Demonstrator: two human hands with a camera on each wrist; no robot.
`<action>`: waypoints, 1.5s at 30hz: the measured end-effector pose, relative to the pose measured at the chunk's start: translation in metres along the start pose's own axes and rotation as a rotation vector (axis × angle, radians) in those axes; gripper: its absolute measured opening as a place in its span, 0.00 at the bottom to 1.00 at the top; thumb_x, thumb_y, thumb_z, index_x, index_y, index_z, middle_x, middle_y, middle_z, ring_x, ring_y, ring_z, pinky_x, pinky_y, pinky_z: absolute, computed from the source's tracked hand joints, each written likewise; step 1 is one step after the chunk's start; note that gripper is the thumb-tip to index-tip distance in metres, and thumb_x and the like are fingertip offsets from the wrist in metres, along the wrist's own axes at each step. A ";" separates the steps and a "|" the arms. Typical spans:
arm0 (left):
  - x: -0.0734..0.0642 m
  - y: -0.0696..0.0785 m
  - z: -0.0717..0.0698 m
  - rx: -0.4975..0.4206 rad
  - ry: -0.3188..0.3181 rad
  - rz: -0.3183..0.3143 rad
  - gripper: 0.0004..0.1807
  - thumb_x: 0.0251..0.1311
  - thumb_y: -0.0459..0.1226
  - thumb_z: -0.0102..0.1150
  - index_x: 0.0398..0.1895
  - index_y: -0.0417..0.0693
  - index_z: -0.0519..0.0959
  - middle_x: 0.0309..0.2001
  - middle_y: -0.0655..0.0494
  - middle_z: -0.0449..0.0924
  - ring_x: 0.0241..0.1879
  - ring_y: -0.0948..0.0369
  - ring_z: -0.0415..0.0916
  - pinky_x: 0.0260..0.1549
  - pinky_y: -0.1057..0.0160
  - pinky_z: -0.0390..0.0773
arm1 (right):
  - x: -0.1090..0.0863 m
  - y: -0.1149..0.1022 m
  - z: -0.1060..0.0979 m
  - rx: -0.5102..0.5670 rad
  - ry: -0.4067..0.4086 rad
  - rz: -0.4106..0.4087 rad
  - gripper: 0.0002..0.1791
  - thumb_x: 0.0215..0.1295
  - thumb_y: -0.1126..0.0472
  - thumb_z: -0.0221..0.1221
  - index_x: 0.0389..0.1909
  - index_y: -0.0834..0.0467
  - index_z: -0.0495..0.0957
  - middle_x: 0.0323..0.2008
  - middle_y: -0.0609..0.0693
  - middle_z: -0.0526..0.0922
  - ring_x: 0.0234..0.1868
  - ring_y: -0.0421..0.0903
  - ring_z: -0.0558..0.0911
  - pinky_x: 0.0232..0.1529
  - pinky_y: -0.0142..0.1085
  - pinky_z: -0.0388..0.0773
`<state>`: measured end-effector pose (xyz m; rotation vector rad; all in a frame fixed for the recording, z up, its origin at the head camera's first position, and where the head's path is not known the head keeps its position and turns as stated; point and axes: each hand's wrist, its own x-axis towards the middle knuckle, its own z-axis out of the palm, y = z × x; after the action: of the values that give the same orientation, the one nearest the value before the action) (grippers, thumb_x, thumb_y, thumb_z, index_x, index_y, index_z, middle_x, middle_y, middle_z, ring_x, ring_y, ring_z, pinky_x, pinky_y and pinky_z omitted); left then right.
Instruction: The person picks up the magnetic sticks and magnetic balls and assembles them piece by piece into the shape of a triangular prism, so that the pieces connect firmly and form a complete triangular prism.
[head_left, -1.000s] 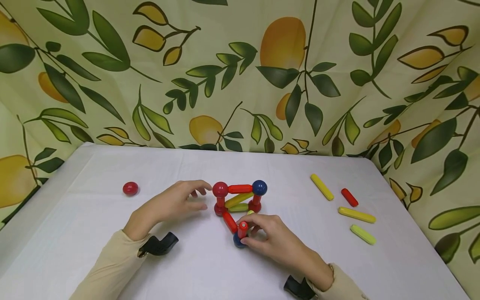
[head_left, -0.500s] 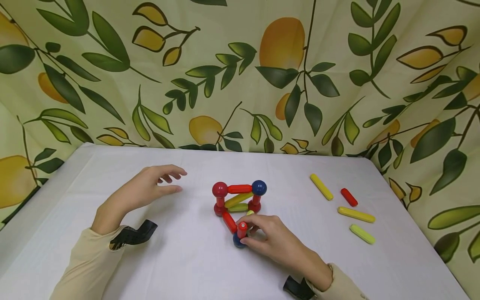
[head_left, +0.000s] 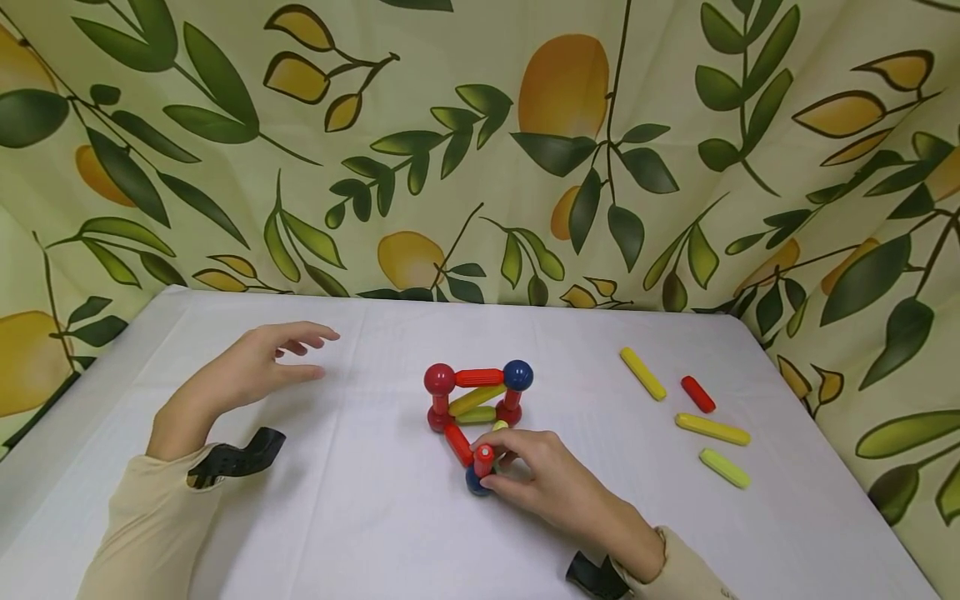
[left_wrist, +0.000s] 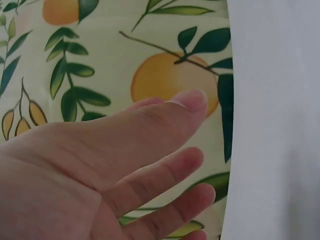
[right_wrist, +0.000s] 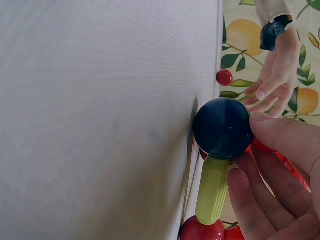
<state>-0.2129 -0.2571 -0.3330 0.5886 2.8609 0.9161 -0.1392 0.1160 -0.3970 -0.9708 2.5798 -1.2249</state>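
Note:
A frame of magnetic rods and balls stands mid-table, with a red ball (head_left: 439, 379) and a blue ball (head_left: 517, 375) at its top corners. A red rod (head_left: 478, 378) joins those two; a yellow rod (head_left: 477, 400) slants below it. At the near corner my right hand (head_left: 555, 487) pinches an upright red rod (head_left: 483, 457) on a lower blue ball (head_left: 476, 481). The right wrist view shows my thumb against that ball and a light green rod (right_wrist: 212, 190) running from it. Off to the left, my left hand (head_left: 243, 367) hovers with loose fingers, holding nothing.
To the right lie two yellow rods (head_left: 642, 373), a short red rod (head_left: 698, 394) and a light green rod (head_left: 724, 468). A loose red ball (right_wrist: 224, 77) shows beyond the frame in the right wrist view. Behind the white table (head_left: 375, 533) hangs a leaf-patterned curtain (head_left: 480, 150).
My left hand has drawn away from the frame to the left, now covering the loose red ball in the head view. My right hand stays at the near corner.

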 end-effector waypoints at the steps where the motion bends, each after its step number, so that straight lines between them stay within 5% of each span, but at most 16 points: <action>1: -0.001 -0.003 -0.002 0.001 -0.001 -0.008 0.24 0.61 0.38 0.67 0.61 0.48 0.77 0.57 0.44 0.80 0.54 0.45 0.76 0.55 0.44 0.71 | 0.000 0.000 0.000 0.000 0.001 -0.002 0.20 0.56 0.66 0.70 0.50 0.58 0.80 0.40 0.45 0.86 0.42 0.36 0.82 0.46 0.30 0.82; 11: -0.005 -0.028 -0.009 -0.019 -0.098 -0.172 0.29 0.62 0.42 0.65 0.66 0.45 0.71 0.64 0.31 0.68 0.61 0.35 0.67 0.46 0.51 0.78 | 0.000 0.000 0.000 0.005 0.001 0.007 0.19 0.56 0.66 0.70 0.50 0.58 0.80 0.40 0.45 0.86 0.42 0.36 0.82 0.46 0.30 0.82; 21: -0.007 -0.049 -0.009 0.025 -0.164 -0.175 0.27 0.59 0.34 0.65 0.62 0.43 0.73 0.60 0.28 0.69 0.49 0.44 0.74 0.42 0.55 0.73 | 0.000 0.000 0.000 0.004 -0.003 0.016 0.20 0.57 0.66 0.70 0.51 0.57 0.80 0.40 0.45 0.86 0.42 0.36 0.82 0.46 0.30 0.82; 27: -0.005 -0.053 -0.004 0.037 -0.226 -0.197 0.22 0.56 0.28 0.61 0.56 0.42 0.77 0.50 0.36 0.75 0.46 0.46 0.72 0.43 0.56 0.73 | 0.000 0.000 -0.001 0.007 -0.006 0.017 0.20 0.57 0.66 0.70 0.51 0.57 0.80 0.40 0.45 0.86 0.41 0.36 0.82 0.46 0.30 0.82; 45: 0.004 -0.042 0.010 0.017 -0.157 -0.150 0.20 0.57 0.33 0.66 0.54 0.42 0.79 0.48 0.41 0.80 0.45 0.49 0.77 0.42 0.58 0.75 | 0.002 0.002 -0.001 0.019 -0.014 -0.005 0.19 0.58 0.66 0.69 0.51 0.57 0.80 0.40 0.46 0.86 0.42 0.36 0.83 0.46 0.31 0.82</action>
<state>-0.2293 -0.2816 -0.3653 0.4199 2.7315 0.7860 -0.1421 0.1168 -0.3979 -0.9797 2.5518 -1.2372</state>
